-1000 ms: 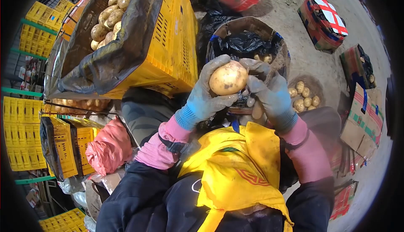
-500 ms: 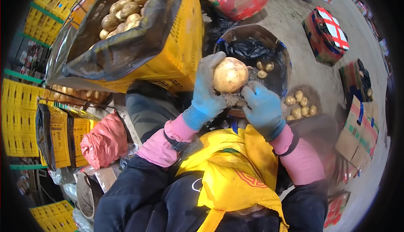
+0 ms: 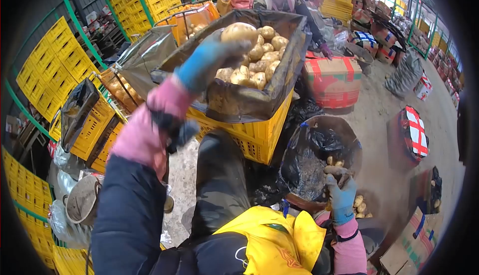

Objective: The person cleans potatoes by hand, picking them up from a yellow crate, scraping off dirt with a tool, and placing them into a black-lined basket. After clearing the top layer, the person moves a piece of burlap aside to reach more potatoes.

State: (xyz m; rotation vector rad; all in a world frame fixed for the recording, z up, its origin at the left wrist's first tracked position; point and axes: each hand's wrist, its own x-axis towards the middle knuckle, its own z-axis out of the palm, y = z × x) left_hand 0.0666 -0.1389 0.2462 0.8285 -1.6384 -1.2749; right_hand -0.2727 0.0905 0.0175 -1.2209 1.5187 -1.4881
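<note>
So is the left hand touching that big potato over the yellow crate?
Touching. The head view shows the left hand with its gloved fingers wrapped under the big potato, no gap between them, raised over the lined yellow crate of potatoes.

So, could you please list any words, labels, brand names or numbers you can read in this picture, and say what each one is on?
No text is readable.
Cardboard box with red bands: print too blurred to read.
Boxes on the floor at right: only red and white tape shows, no letters.
Yellow apron: an orange mark, not legible.
Yellow crate of potatoes: no label visible.
</note>
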